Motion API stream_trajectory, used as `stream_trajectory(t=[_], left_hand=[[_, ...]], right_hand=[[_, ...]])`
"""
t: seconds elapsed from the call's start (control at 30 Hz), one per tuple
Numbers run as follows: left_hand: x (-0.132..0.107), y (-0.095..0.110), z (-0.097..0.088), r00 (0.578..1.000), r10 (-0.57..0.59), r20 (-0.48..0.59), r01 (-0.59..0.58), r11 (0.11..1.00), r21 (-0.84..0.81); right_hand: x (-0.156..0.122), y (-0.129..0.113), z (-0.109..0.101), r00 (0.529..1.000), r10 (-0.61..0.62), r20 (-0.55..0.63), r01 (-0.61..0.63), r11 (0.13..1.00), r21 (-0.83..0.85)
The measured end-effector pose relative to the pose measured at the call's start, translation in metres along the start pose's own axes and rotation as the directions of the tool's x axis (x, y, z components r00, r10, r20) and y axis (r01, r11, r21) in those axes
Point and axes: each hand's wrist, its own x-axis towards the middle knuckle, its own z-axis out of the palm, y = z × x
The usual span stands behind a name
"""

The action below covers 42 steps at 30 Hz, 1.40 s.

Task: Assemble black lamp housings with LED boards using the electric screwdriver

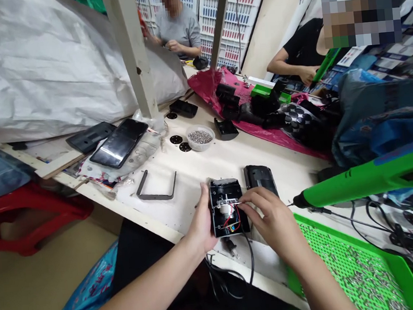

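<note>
My left hand [202,220] grips the left side of an opened black device housing [217,221], thumb along its upper edge. Inside the housing show a white part, red and blue wires and a small board; a black cable [251,257] runs down from it over the table edge. My right hand [265,212] reaches in from the right, thumb and forefinger pinched at the inner parts; what they hold, if anything, is too small to make out. Behind my right hand lies a black cover [259,177]. A green electric screwdriver [360,173] hangs at the right, its tip near that hand.
A green basket [399,258] of metal parts stands at the lower right. Further back are a tub of screws [200,137], a phone [120,142], a U-shaped bracket [157,196] and a pink bag [204,85] with black parts. Two people work across the table.
</note>
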Motion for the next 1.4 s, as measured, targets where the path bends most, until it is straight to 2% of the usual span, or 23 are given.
stream_trajectory(t=[0.07,0.27,0.47,0.7,0.87,1.07,1.23,1.4], left_hand=[[-0.002,0.0,0.002,1.0,0.004,0.01,-0.004,1.0,0.018],[-0.003,-0.003,0.004,0.999,0.016,-0.046,-0.011,0.993,0.116],[-0.002,-0.003,0.003,0.999,-0.041,0.026,0.039,0.998,0.057],[-0.006,-0.003,0.003,0.998,-0.055,0.04,0.05,0.991,0.121],[-0.005,-0.003,-0.001,0.992,-0.081,0.1,0.065,0.986,0.155],[-0.005,-0.005,-0.005,0.979,-0.04,0.202,0.012,0.99,0.138],[-0.008,-0.006,-0.007,0.966,-0.019,0.256,-0.031,0.982,0.188],[-0.008,-0.007,-0.005,0.98,-0.05,0.192,0.005,0.975,0.224]], right_hand=[[0.0,0.0,-0.001,1.0,0.005,0.011,-0.005,1.0,-0.01],[-0.003,0.0,-0.002,1.0,-0.003,0.025,0.005,0.996,-0.09],[-0.007,0.0,-0.004,0.998,-0.053,0.016,0.054,0.995,-0.085],[-0.017,-0.001,-0.001,0.998,-0.053,-0.038,0.049,0.994,-0.098],[-0.024,0.001,0.001,0.993,-0.083,-0.08,0.069,0.985,-0.159],[-0.034,0.001,0.002,0.985,-0.098,-0.141,0.073,0.983,-0.169],[-0.039,0.002,0.004,0.98,-0.094,-0.175,0.068,0.986,-0.149],[-0.04,0.004,0.007,0.986,-0.066,-0.153,0.042,0.988,-0.15]])
